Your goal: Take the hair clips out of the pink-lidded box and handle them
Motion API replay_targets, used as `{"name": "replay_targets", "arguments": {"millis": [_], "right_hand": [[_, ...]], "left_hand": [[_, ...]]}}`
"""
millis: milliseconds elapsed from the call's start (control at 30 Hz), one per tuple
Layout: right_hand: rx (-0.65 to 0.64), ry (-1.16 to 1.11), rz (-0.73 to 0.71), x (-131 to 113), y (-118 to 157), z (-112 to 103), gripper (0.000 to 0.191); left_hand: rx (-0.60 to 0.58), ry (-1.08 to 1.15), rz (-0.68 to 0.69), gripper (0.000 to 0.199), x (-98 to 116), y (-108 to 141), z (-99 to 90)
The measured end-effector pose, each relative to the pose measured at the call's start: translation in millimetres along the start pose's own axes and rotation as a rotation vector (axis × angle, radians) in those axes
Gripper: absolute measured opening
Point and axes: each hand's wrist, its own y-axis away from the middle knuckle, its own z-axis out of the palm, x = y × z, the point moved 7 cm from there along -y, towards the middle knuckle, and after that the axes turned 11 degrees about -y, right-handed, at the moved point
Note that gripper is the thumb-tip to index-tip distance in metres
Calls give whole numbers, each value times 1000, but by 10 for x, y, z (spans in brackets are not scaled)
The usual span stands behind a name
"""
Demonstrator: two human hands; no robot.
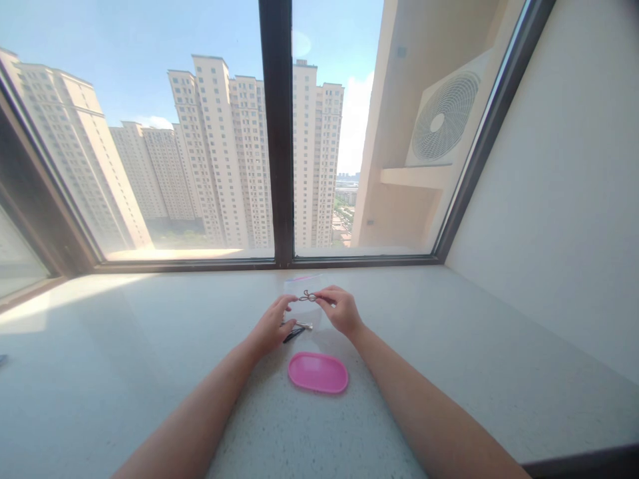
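Note:
My right hand (340, 309) pinches the right end of a small brown item made of thin loops (306, 297), perhaps hair ties; its exact kind is too small to tell. My left hand (274, 324) has its thumb and fingers apart, with the fingertips at the left end of the loops. Below its thumb lie a slim silver piece (304, 325) and a slim black piece (293, 334), which look like hair clips. A clear plastic bag (299, 285) with a pink strip along its top lies behind the hands. Nearer me sits a pink oval tray (318, 390).
The pale speckled sill (150, 372) spreads under both arms. A dark-framed window (283, 166) rises behind it, and a white wall (559, 199) bounds the right side. A small bluish object (2, 360) shows at the far left edge.

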Motion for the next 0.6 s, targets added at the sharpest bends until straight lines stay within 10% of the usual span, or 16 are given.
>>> {"name": "replay_targets", "arguments": {"millis": [600], "right_hand": [[-133, 333, -36, 63, -37, 59, 18]], "left_hand": [[49, 92, 19, 86, 13, -23, 38]]}}
